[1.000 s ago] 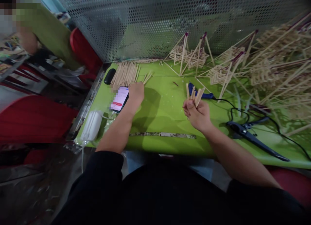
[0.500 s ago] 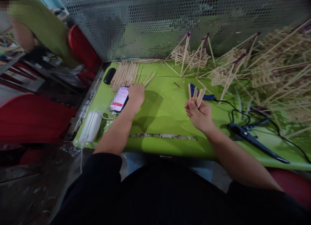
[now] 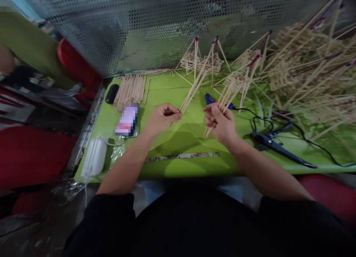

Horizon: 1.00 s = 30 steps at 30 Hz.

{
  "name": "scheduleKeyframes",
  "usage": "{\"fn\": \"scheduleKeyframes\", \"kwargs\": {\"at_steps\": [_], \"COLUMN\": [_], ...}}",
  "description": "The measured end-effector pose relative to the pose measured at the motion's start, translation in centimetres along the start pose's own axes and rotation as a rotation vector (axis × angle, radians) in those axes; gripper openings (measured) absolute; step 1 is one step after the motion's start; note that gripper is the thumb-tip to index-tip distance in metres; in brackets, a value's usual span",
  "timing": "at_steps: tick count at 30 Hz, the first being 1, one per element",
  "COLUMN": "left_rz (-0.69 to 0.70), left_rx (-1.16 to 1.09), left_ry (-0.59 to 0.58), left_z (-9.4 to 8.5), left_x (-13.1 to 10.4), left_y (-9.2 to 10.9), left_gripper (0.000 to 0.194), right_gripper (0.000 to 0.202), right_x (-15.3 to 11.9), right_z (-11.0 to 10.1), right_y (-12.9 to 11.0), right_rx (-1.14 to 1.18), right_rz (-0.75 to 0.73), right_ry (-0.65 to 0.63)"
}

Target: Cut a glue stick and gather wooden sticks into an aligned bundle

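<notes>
Near the middle of the green table point(image 3: 194, 133), my left hand point(image 3: 164, 118) pinches a few long thin wooden sticks point(image 3: 191, 91) by their lower ends. The sticks slant up to the right. To its right, my right hand point(image 3: 219, 120) is closed around a small bunch of wooden sticks point(image 3: 226, 98), which poke out above and below the fist. A blue glue gun point(image 3: 210, 99) lies just behind my right hand. At the back left is a row of loose sticks point(image 3: 130, 88).
Stick frames with purple tips point(image 3: 213, 62) stand at the back, more piled at right point(image 3: 303, 68). Dark cutters point(image 3: 278, 146) lie at right. A phone point(image 3: 127, 120), a black object point(image 3: 112, 94) and a white block point(image 3: 94, 157) are at left. A person point(image 3: 30, 42) is beyond.
My left hand has moved right from beside the phone, toward my right hand, bringing sticks with it. The sticks in my right hand now tilt and show below the fist. The view has shifted.
</notes>
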<state>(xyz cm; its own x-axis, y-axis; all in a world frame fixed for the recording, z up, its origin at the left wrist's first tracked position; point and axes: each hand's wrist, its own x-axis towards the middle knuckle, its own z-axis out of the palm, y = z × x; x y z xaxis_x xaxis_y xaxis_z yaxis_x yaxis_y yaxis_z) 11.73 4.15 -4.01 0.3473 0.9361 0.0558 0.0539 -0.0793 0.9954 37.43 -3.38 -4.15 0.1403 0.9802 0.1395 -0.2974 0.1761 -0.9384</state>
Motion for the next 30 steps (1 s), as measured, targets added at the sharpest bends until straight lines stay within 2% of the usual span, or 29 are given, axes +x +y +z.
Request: {"fn": "scheduleKeyframes", "kwargs": {"at_steps": [2, 5, 9, 12, 15, 17, 18, 20, 23, 26, 27, 28, 30], "left_rz": [-0.008, -0.028, -0.044, -0.035, -0.021, -0.002, 0.007, 0.003, -0.047, -0.048, -0.058, -0.08, -0.145], "left_rx": [-0.074, -0.126, -0.132, -0.088, 0.009, 0.21, 0.355, 0.66, 0.839, 1.198, 1.274, 1.333, 1.403], "left_ry": [-0.06, -0.116, -0.212, -0.278, -0.318, -0.303, -0.268, -0.164, -0.045, 0.298, 0.369, 0.416, 0.39], "left_z": [1.7, 3.2, 4.3, 4.9, 5.0, 4.5, 4.0, 2.2, -2.1, -7.0, -8.4, -9.6, -11.1], "left_x": [-0.9, -1.9, -2.6, -3.0, -2.9, -2.4, -2.1, -1.5, -1.2, -0.9, -0.5, 0.3, 2.7], "left_y": [0.2, 0.1, -1.0, -1.9, -1.7, -0.6, 0.2, 2.5, 6.5, 9.8, 10.4, 10.8, 10.5], "left_gripper": [0.03, 0.032, 0.032, 0.029, 0.021, 0.009, 0.004, 0.008, 0.023, 0.028, 0.03, 0.031, 0.034], "right_gripper": [0.063, 0.063, 0.062, 0.063, 0.063, 0.064, 0.062, 0.058, 0.048, 0.048, 0.051, 0.053, 0.053], "right_x": [0.2, 0.1, -0.2, -0.5, -0.9, -1.1, -1.3, -1.4, -1.2, -0.8, -0.6, -0.4, -0.2], "right_z": [0.1, 0.1, 0.1, 0.1, 0.1, 0.1, 0.1, 0.1, 0.0, -0.2, -0.2, -0.2, -0.2], "right_y": [-0.4, -0.8, -0.6, 0.0, 0.5, 0.5, 0.5, 0.3, 0.1, 0.5, 0.7, 1.0, 1.4], "right_rx": [0.05, 0.09, 0.064, -0.045, -0.221, -0.295, -0.299, -0.254, -0.185, -0.215, -0.231, -0.242, -0.246], "right_rz": [0.026, 0.031, 0.02, 0.021, -0.117, -0.264, -0.337, -0.448, -0.506, -0.33, -0.255, -0.191, -0.13], "right_ry": [-0.021, -0.031, -0.042, -0.04, 0.007, 0.046, 0.064, 0.102, 0.129, 0.029, -0.016, -0.055, -0.099]}}
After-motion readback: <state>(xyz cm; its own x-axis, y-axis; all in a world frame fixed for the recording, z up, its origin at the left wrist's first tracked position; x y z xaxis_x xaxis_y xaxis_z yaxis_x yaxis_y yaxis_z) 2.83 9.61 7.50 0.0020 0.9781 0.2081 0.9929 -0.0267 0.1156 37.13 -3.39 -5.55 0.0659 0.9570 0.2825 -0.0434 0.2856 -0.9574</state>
